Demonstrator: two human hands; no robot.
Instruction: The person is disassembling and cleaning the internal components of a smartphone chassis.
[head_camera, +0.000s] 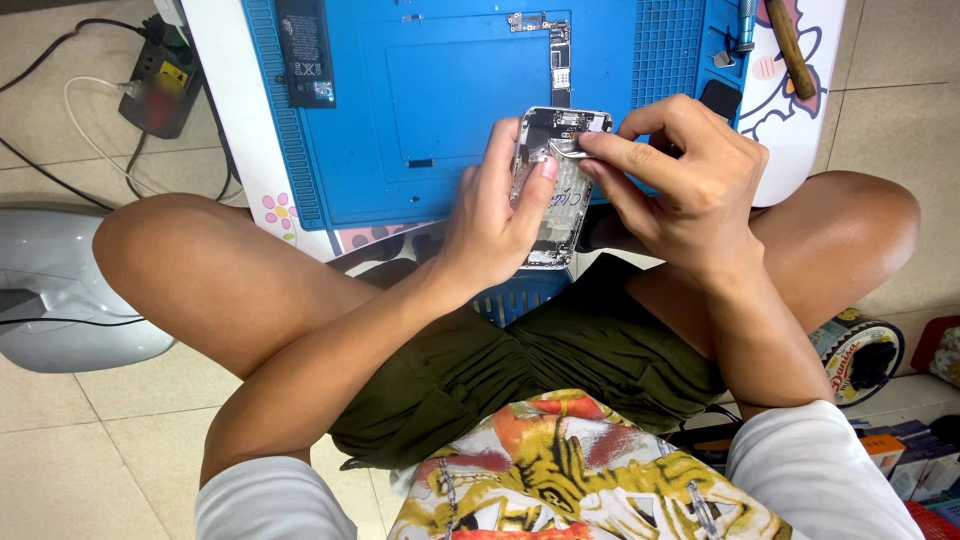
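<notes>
My left hand (497, 215) grips an opened silver phone housing (556, 165), back frame up, over the near edge of a blue work mat (450, 90). My right hand (680, 175) pinches a small metal part (568, 148) between thumb and forefinger, pressed against the upper part of the housing. The left thumb touches the same spot. The lower half of the housing is partly hidden by my left fingers.
On the mat lie a black phone battery (305, 50) and a narrow circuit board (556, 50). Tool handles (790, 45) rest at the mat's right. A power strip with cables (160, 85) sits on the tiled floor at left, a grey appliance (60, 290) beside my knee, boxes (905, 450) at lower right.
</notes>
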